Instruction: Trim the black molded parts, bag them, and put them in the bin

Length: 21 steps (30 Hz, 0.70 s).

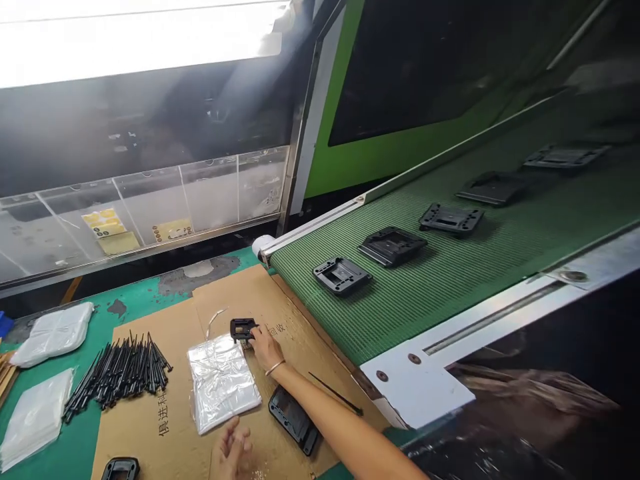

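My right hand [266, 348] grips a small black plastic frame-like part [242, 329] by its right side, over the cardboard just beyond the stack of clear plastic bags [223, 387]. Below that stack, my left hand [233, 448] is empty, its fingers loosely bent and apart. A larger black plastic part [293, 420] lies on the cardboard, partly hidden by my right forearm. One thin black rod [335, 393] rests to the right of the forearm. At the bottom left, another black frame part [121, 469] is cut off by the picture edge.
A pile of thin black rods [123, 373] lies on the cardboard sheet [175, 453]. More plastic bags [37, 417] are on the green table [145, 293] at left. At right, a green conveyor belt [310, 320] carries several black parts [343, 275]; its metal edge [415, 387] borders the work area.
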{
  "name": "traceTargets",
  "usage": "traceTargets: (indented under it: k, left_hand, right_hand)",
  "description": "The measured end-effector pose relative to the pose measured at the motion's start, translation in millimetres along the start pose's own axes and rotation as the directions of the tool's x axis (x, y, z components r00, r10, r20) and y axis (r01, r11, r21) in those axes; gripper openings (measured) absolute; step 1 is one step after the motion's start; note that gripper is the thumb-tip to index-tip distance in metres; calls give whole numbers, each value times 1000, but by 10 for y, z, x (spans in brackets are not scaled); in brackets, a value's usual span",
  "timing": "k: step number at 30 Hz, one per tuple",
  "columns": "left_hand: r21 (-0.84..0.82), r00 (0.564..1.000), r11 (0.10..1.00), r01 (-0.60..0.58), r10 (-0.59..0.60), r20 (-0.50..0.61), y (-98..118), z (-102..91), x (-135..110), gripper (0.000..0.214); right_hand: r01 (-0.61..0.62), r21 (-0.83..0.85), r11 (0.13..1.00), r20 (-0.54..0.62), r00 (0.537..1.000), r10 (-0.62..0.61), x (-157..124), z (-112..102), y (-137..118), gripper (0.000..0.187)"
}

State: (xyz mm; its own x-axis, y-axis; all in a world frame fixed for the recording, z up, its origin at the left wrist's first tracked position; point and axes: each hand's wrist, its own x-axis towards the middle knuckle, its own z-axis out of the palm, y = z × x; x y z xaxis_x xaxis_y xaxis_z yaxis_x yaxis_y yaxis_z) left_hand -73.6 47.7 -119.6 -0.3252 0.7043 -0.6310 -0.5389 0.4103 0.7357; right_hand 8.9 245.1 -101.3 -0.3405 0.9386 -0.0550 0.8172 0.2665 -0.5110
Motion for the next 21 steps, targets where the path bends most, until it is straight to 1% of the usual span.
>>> traceTargets:
  k: [1,2,3,4,5,6,8,9,10,11,12,13,14,15,16,18,19,21]
  left_hand:
    - [-79,1000,997,26,-27,-5,68,57,57,48]
    - [-176,999,984,42,-39,19,135,121,100,51]
    - [-278,999,960,42,-33,35,196,185,126,49]
    - [-364,997,929,65,-44,67,251,244,139,44]
    - [-434,994,896,90,-56,90,297,292,140,35]
    - [-478,990,868,134,-100,95,335,326,131,26]
    - [-521,974,823,225,-212,84,397,348,95,9]
    - [-535,964,807,248,-259,57,427,341,69,6]
    - [-553,958,794,252,-287,23,459,327,37,9]
    - [-575,953,781,243,-302,-8,495,310,-3,12]
    - [-598,949,766,236,-313,-26,534,295,-50,14]
    - [-618,945,749,241,-327,-28,576,284,-105,15]
    - [-631,936,729,265,-352,-13,619,277,-167,14]
    - [-640,924,705,306,-382,21,660,276,-234,12]
    - [-648,909,676,352,-413,63,698,279,-304,11]
    - [-671,878,610,421,-459,134,756,292,-444,15]
    - [-689,868,577,439,-471,159,775,300,-511,17]
    - [-726,861,524,444,-473,185,795,312,-632,19]
  right_hand:
    - [7,4,1000,-2,1000,-7,-153,11,-70,14]
    - [23,8,1000,-2,1000,-23,-330,20,-150,14]
    - [49,13,999,2,999,-49,-523,26,-235,14]
    - [91,21,996,8,996,-91,-720,29,-320,15]
    - [189,34,981,9,982,-189,-908,26,-398,16]
    - [274,57,960,5,961,-275,-1078,18,-459,16]
    - [415,147,898,-32,909,-415,-1325,-17,-487,19]
    - [441,190,877,-76,898,-434,-1395,-44,-438,20]
    - [432,217,875,-134,901,-412,-1432,-77,-342,21]
    - [389,222,894,-198,916,-349,-1438,-114,-202,21]
    - [301,199,933,-266,932,-245,-1420,-152,-26,22]
    - [177,156,972,-322,939,-119,-1385,-187,174,22]
    - [54,94,994,-357,934,-17,-1341,-215,385,23]
    - [-48,10,999,-360,932,48,-1295,-235,594,22]
    - [-120,-76,990,-336,938,88,-1251,-245,788,20]
    - [-153,-107,982,-305,945,114,-1186,-242,1100,14]
    - [-149,-111,983,-284,952,112,-1167,-234,1211,12]
    - [-122,-97,988,-247,964,95,-1154,-225,1333,17]
